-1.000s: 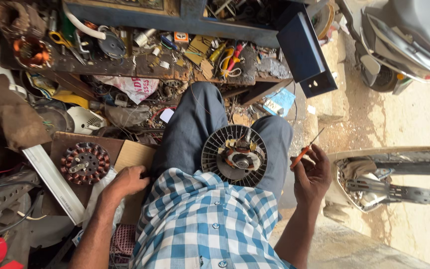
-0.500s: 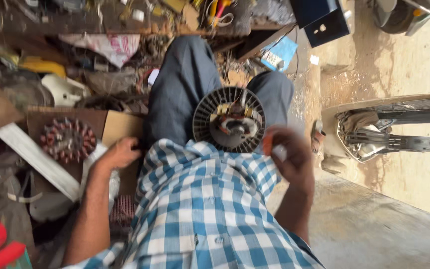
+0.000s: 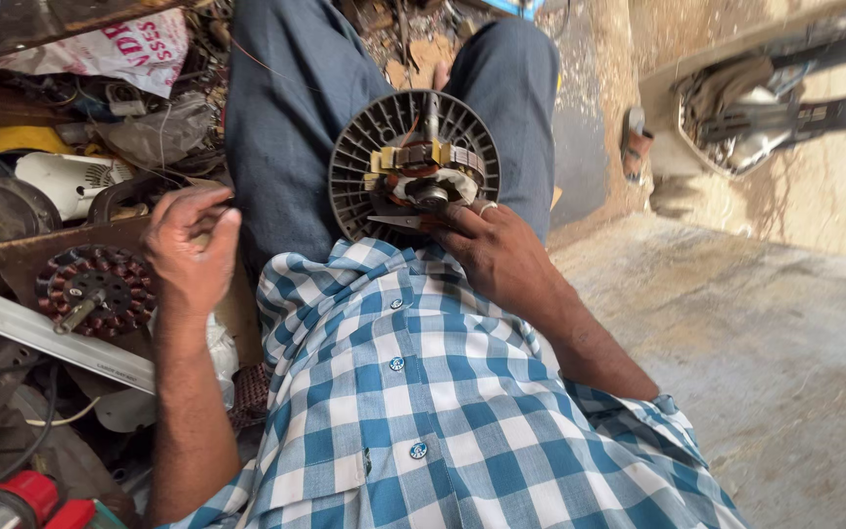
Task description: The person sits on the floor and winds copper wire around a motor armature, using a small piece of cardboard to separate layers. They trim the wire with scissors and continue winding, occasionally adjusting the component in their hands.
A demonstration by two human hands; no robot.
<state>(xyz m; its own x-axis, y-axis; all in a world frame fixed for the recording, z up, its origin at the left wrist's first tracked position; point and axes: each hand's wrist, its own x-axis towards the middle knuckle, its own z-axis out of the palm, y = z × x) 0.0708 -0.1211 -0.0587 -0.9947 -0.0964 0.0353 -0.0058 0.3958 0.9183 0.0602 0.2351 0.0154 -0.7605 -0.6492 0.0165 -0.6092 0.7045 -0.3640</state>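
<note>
Fan motor housing [image 3: 413, 167], a round dark ribbed disc with copper windings and a shaft at its hub, is resting on the person's lap, across the thighs in blue-grey trousers and just above the hem of the checked shirt [image 3: 443, 411]. The right hand [image 3: 496, 257] is lying against the housing's near rim, fingers spread and reaching toward the hub, where a thin metal blade or tool tip seems to be pointing inward; whether the fingers are actually gripping it I cannot tell. The left hand [image 3: 188, 255] is hovering off to the side over the brown board [image 3: 22, 260], fingers curled loosely together, and it is unclear whether they are pinching something small. On that board a second stator [image 3: 98, 289] with copper coils is sitting, with a pale metal strip [image 3: 51, 338] running below it and a white casing [image 3: 70, 181] lying beyond. Since the housing is only balancing on the legs with one hand steadying it, it could be tipping or sliding off toward the concrete floor [image 3: 766, 343], and a slipping tool tip could be nicking the fine windings.
</note>
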